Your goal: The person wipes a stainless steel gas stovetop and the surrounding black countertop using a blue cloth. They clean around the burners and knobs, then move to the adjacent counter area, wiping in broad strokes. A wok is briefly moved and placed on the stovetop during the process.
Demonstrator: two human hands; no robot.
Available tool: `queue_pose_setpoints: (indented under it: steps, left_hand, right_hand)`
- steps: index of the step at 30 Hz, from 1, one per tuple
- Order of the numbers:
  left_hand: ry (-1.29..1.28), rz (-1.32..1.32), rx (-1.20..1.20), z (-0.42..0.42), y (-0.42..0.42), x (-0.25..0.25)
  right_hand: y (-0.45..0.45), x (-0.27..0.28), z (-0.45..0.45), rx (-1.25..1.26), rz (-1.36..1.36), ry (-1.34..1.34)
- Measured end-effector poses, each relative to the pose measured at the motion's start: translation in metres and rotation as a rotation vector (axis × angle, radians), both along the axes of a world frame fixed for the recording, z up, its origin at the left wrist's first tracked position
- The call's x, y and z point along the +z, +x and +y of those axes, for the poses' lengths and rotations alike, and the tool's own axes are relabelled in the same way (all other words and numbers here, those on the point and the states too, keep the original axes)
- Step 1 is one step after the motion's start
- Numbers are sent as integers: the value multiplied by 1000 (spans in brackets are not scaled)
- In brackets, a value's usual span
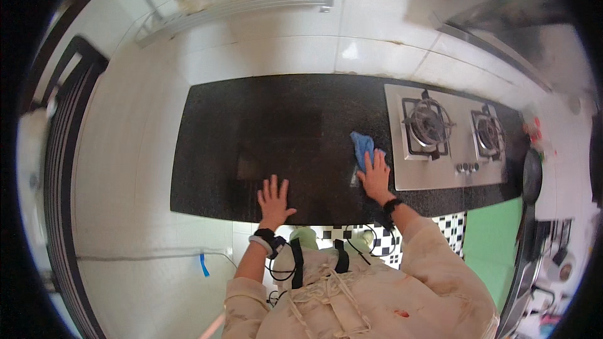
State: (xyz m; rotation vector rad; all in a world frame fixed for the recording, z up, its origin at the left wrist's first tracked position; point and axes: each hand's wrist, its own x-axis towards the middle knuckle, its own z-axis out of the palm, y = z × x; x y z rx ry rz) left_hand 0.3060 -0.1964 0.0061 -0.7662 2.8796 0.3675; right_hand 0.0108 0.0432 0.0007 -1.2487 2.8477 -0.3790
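Observation:
My right hand (pixel 376 180) lies on a blue cloth (pixel 363 147) on the black countertop (pixel 292 146), just left of the gas stove (pixel 445 169). Its fingers cover the near part of the cloth; whether they grip it is hard to tell. My left hand (pixel 274 200) rests near the front edge of the countertop, fingers spread, holding nothing. Both wrists wear dark bands, and a light band also circles the left wrist.
A wall rack (pixel 245 5) with bags and packages hangs above the back edge. The stove carries two burners (pixel 426 125) with metal supports. A dark pan (pixel 533 176) stands at the far right. Cables hang by my waist.

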Motion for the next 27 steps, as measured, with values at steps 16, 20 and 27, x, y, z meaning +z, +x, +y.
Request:
queue_pose_setpoints:
  steps: [16, 20, 27]
  left_hand:
    - [250, -255, 455, -90, -34, 1]
    - [242, -274, 476, -90, -30, -5]
    - [301, -269, 458, -90, -34, -2]
  right_hand:
    - [-126, -27, -94, -225, 140, 39]
    - [-199, -32, -140, -204, 124, 126]
    - [-230, -38, -262, -712, 144, -17]
